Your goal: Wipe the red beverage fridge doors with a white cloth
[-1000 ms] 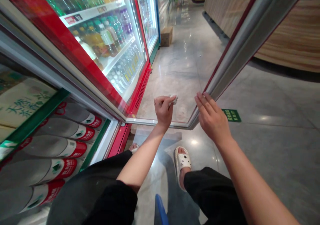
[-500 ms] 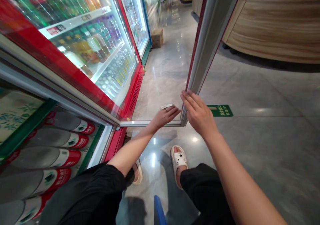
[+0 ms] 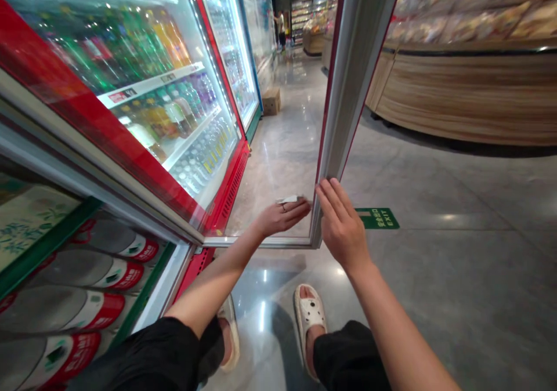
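Observation:
In front of me the glass door [image 3: 335, 107] of a drinks fridge stands swung open, with a grey frame and red edging. My left hand [image 3: 282, 217], wearing a ring, is at the lower part of the pane near the free edge. Its fingers are straight and close together, over a small white folded cloth or tissue [image 3: 290, 199] that they hold against the glass. My right hand [image 3: 346, 225] grips the door's outer frame low down, fingers lying along it and thumb hidden.
Large bottles [image 3: 87, 310] with red-and-white labels lie on the shelf at left. Beyond the pane is a lit red fridge [image 3: 237, 170] of drinks. A cardboard box [image 3: 272, 101] sits on the floor. A wooden display counter [image 3: 470, 95] stands at right, with a green exit sign [image 3: 378, 218] on the floor.
My view has tilted up, so the scene sits lower and more of the counter shows. My left hand has shifted slightly against the pane; my right hand stays on the door frame.

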Demonstrator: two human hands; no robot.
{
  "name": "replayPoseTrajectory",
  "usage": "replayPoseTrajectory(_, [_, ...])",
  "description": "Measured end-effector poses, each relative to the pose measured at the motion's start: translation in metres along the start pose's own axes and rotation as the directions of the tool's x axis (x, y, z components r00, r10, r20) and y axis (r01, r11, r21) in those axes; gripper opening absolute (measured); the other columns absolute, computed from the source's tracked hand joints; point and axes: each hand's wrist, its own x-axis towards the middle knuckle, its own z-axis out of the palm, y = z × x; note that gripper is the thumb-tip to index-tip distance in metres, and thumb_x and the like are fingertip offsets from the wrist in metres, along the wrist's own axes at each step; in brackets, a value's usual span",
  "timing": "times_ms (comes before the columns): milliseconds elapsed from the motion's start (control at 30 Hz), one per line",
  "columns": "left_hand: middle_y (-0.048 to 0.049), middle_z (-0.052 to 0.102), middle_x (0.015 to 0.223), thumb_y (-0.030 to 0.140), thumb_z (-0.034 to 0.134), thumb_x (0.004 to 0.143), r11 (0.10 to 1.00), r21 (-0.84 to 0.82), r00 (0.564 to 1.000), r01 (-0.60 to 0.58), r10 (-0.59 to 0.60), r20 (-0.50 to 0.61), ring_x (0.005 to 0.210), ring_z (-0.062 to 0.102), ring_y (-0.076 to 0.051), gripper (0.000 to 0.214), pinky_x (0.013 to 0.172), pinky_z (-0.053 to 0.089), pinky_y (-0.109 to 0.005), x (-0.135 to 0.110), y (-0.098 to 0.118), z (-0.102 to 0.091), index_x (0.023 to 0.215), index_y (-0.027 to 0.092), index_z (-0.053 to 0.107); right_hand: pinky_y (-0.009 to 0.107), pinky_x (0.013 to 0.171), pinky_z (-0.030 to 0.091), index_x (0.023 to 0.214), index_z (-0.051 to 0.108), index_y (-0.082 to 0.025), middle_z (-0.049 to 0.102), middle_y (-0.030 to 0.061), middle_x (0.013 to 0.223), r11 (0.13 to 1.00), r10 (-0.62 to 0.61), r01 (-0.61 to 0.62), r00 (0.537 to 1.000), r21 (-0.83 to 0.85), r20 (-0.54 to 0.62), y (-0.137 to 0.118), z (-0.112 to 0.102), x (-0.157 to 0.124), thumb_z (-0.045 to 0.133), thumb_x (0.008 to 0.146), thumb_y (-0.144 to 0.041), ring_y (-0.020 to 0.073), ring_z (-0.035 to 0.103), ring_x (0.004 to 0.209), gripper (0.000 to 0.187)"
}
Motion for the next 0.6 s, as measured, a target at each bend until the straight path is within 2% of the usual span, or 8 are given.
replayPoseTrajectory(67, [-0.0004,0.078,0.136,0.023,0.054,0.11,0.98,0.076,0.982,-0.182,0.185,-0.03,0.135,0.069,-0.016,0.037,0.117,0.057,-0.032,0.021,-0.008,-0.022,0.142,0.036,0.068,0.057,0.126,0.049,0.176,0.011,-0.026,0.046,0.0118,0.171,0.998,0.065,-0.066,0.996,-0.004,-0.066,-0.004,-0.002,0.006,0.036,0.098,0.003,0.0291,0.038,0.162,0.086])
replayPoseTrajectory(100, [-0.0007,0.076,0.141,0.019,0.054,0.11,0.966,0.157,0.971,-0.204,0.22,-0.092,0.143,0.065,-0.017,0.043,0.125,0.051,-0.036,0.029,-0.009,-0.032,0.149,0.036,0.063,0.059,0.126,0.048,0.176,0.011,-0.028,0.043,0.011,0.173,0.995,0.095,-0.097,0.991,-0.009,-0.094,-0.006,-0.002,0.008,0.037,0.098,0.002,0.0302,0.037,0.161,0.087])
replayPoseTrajectory(200, [-0.0022,0.074,0.145,0.015,0.056,0.108,0.915,0.393,0.947,-0.092,0.203,-0.25,0.15,0.058,-0.02,0.053,0.138,0.03,-0.047,0.034,-0.005,-0.051,0.156,0.037,0.057,0.062,0.125,0.049,0.176,0.013,-0.028,0.039,0.0109,0.174,0.991,0.124,-0.13,0.982,-0.034,-0.142,-0.009,0.001,0.013,0.039,0.096,0.002,0.0316,0.037,0.161,0.089])
replayPoseTrajectory(233, [-0.0021,0.075,0.143,0.013,0.054,0.108,0.899,0.425,0.95,-0.107,0.218,-0.223,0.148,0.06,-0.019,0.053,0.138,0.029,-0.046,0.029,-0.003,-0.054,0.155,0.037,0.058,0.062,0.124,0.05,0.176,0.014,-0.027,0.039,0.0111,0.174,0.991,0.116,-0.124,0.979,-0.04,-0.169,-0.01,0.004,0.014,0.04,0.096,0.002,0.0322,0.037,0.161,0.088])
replayPoseTrajectory(333, [0.0017,0.077,0.14,0.014,0.051,0.108,0.889,0.39,0.967,-0.242,0.252,0.026,0.138,0.068,-0.016,0.049,0.129,0.044,-0.037,0.011,0.002,-0.061,0.147,0.039,0.064,0.064,0.124,0.048,0.175,0.017,-0.027,0.035,0.0102,0.175,0.992,0.11,-0.121,0.969,-0.038,-0.222,-0.013,0.012,0.017,0.044,0.096,0.0,0.034,0.035,0.161,0.088])
replayPoseTrajectory(467, [0.0062,0.075,0.143,0.017,0.052,0.108,0.917,0.21,0.918,-0.338,0.272,0.289,0.137,0.068,-0.012,0.045,0.12,0.052,-0.027,0.013,-0.002,-0.092,0.142,0.042,0.068,0.066,0.125,0.044,0.175,0.017,-0.031,0.03,0.0045,0.176,0.989,0.135,-0.145,0.954,-0.021,-0.267,-0.021,0.016,0.024,0.046,0.095,-0.003,0.037,0.034,0.16,0.09])
replayPoseTrajectory(533, [0.0073,0.073,0.146,0.017,0.052,0.108,0.918,0.276,0.949,-0.286,0.23,0.218,0.142,0.064,-0.013,0.049,0.125,0.049,-0.033,0.028,-0.01,-0.116,0.145,0.047,0.064,0.067,0.127,0.044,0.175,0.012,-0.037,0.025,-0.0017,0.175,0.982,0.185,-0.189,0.954,0.009,-0.236,-0.025,0.013,0.026,0.047,0.094,-0.005,0.0383,0.033,0.159,0.094])
replayPoseTrajectory(600, [0.0041,0.069,0.151,0.016,0.052,0.108,0.911,0.393,0.985,-0.126,0.162,-0.059,0.15,0.057,-0.017,0.052,0.131,0.042,-0.044,0.044,-0.021,-0.136,0.148,0.048,0.062,0.065,0.125,0.05,0.174,0.007,-0.043,0.021,-0.0075,0.174,0.973,0.231,-0.228,0.954,0.034,-0.193,-0.029,0.009,0.027,0.049,0.093,-0.007,0.0384,0.032,0.158,0.099])
